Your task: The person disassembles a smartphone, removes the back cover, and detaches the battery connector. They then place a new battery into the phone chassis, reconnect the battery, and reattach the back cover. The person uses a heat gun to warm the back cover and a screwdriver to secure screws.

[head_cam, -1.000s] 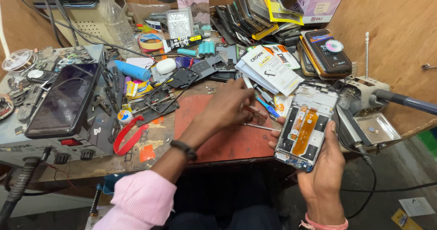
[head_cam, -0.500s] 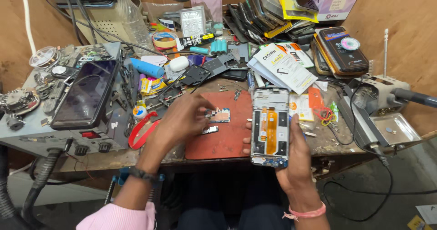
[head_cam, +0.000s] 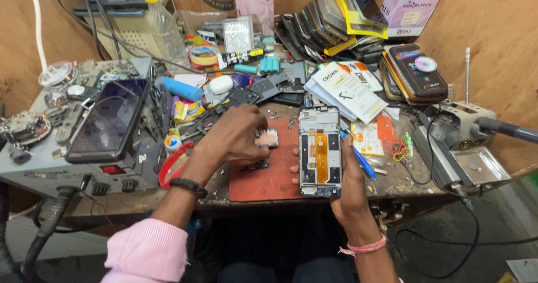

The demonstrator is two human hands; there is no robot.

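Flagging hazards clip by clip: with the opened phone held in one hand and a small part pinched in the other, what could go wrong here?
1. The left hand pinches a small pinkish circuit part above the red work mat; if dropped, it could vanish among the clutter.
2. The right hand holds the opened phone frame with its orange flex cable by the edges only; a slip could strain the exposed cable.

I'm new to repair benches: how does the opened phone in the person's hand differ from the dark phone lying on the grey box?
The opened phone shows its insides, with an orange strip down the middle; the dark phone shows only a black glossy face. The opened phone is held upright-ish in the right hand; the dark phone lies flat on the grey box, untouched. Both are slim rectangles.
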